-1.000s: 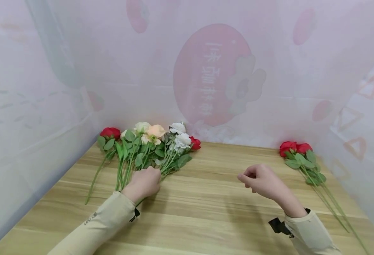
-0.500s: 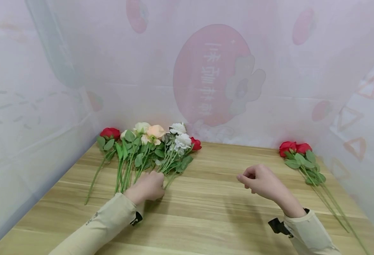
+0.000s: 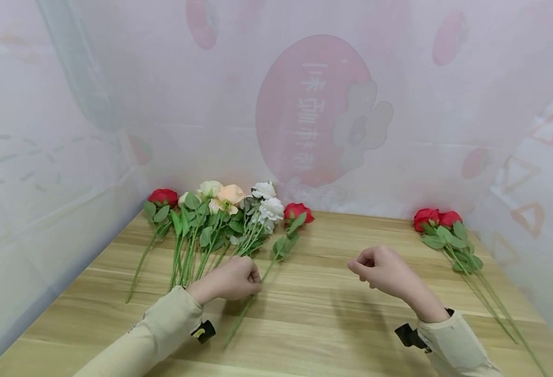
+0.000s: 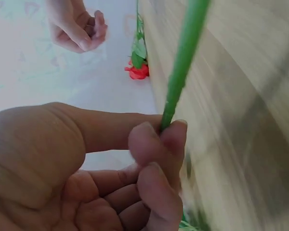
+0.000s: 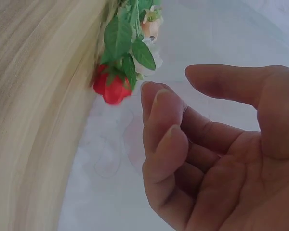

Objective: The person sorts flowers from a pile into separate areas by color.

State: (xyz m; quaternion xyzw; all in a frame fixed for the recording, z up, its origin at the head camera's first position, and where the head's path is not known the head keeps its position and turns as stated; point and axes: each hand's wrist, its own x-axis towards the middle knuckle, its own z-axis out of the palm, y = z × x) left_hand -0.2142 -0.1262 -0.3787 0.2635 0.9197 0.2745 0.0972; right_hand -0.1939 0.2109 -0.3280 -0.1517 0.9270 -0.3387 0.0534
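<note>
My left hand [image 3: 231, 278] pinches the green stem [image 4: 185, 62] of a red rose [image 3: 298, 212] between thumb and fingertips. The rose's bloom points toward the back wall, just right of a bunch of white roses [image 3: 270, 208], and its stem slants down toward the front. In the right wrist view the same red bloom [image 5: 113, 89] shows beyond my fingers. My right hand [image 3: 383, 269] hovers over the right half of the table, fingers loosely curled, thumb apart from them, holding nothing.
Peach flowers [image 3: 230, 195] and cream flowers lie with the white ones at the back left. Another red rose [image 3: 163, 197] lies at their left. Two red roses [image 3: 426, 219] lie at the right on the wooden table [image 3: 304, 335]. Printed cloth walls [image 3: 201, 104] enclose the back and sides.
My left hand has moved right, drawing the red rose out from beside the white flowers, so its bloom, leaves and stem now show. My right hand has hardly moved.
</note>
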